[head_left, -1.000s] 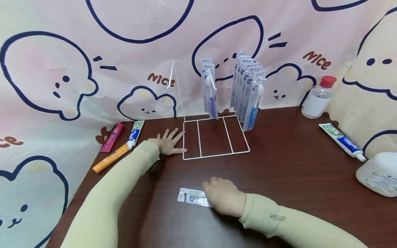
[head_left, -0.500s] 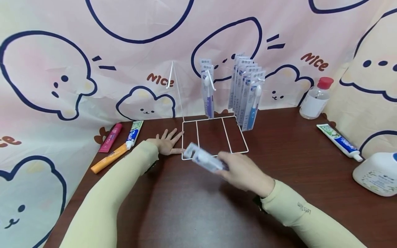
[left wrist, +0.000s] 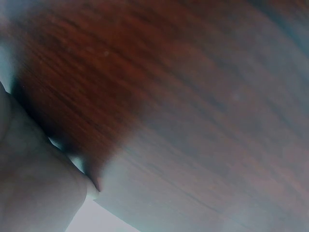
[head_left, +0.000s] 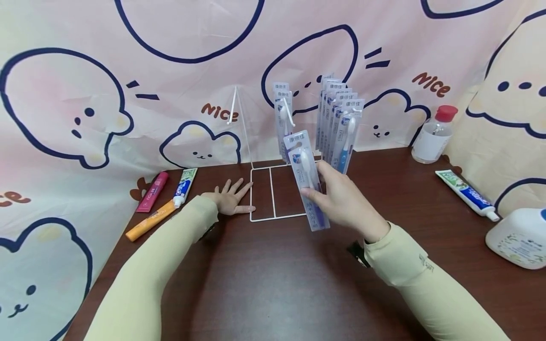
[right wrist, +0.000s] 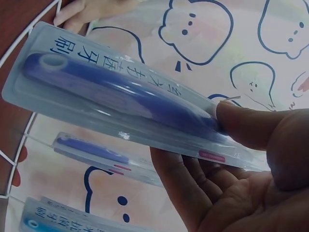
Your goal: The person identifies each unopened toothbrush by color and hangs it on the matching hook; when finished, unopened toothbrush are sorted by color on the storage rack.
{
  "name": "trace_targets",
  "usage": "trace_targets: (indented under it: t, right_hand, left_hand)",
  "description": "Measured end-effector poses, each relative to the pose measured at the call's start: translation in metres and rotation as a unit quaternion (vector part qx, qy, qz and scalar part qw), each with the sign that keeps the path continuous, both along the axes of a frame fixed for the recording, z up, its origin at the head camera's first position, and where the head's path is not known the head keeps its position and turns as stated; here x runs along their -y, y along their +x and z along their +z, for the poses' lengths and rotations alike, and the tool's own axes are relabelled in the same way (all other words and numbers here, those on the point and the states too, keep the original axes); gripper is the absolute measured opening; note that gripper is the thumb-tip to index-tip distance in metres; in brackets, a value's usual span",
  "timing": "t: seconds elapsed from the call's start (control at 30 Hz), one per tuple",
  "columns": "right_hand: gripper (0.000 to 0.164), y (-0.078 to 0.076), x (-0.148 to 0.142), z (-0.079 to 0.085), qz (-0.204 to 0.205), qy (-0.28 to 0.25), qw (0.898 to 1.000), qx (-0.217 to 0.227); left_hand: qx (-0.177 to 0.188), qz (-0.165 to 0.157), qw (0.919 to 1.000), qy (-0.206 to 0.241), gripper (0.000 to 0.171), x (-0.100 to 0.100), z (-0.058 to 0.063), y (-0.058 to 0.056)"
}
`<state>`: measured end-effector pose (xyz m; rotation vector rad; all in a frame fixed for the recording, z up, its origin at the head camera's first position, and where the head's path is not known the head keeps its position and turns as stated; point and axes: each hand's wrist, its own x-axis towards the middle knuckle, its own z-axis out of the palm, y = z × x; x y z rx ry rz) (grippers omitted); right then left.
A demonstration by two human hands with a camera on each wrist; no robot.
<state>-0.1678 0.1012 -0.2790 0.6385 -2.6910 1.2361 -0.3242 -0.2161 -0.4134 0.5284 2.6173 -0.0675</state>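
My right hand [head_left: 345,199] pinches a packaged toothbrush [head_left: 307,182] between thumb and fingers, held upright in front of the wire rack. In the right wrist view the toothbrush's purple handle [right wrist: 125,92] shows through its clear blister pack. My left hand [head_left: 230,196] lies flat with fingers spread, its fingertips at the left side of the white wire rack [head_left: 273,194]. Packaged purple toothbrushes [head_left: 282,118] hang on the rack's middle hook. Several packaged blue toothbrushes [head_left: 347,137] hang on the right hook. The left hook [head_left: 232,106] carries nothing.
At the left lie a pink tube [head_left: 152,192], an orange tube [head_left: 151,220] and a toothpaste tube [head_left: 185,185]. To the right are a red-capped bottle [head_left: 434,135], another toothpaste tube [head_left: 467,194] and a white bottle [head_left: 518,239]. A patterned cloth [head_left: 192,28] hangs behind.
My right hand has lifted the packaged toothbrush off the table, carried it toward the rack and turned it from lying flat to upright. The left hand has stayed in place.
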Motion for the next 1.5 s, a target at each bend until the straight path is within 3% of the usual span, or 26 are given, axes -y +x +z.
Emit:
trace_targets:
  t: [0.57,1.1,1.5]
  right_hand:
    - [0.04,-0.04,0.015,0.01,-0.028,-0.008,1.0,0.008]
    - [0.04,-0.113,0.035,0.003,-0.039,-0.002,0.995,0.094]
    - [0.043,-0.131,0.04,-0.004,-0.041,-0.018,0.992,0.12]
  left_hand:
    - [0.008,-0.003,1.0,0.0,0.096,-0.001,0.002,0.0]
    - [0.006,0.001,0.9999,-0.011,0.093,-0.001,-0.002,0.001]
    - [0.002,-0.001,1.0,-0.008,0.092,-0.001,0.0,0.001]
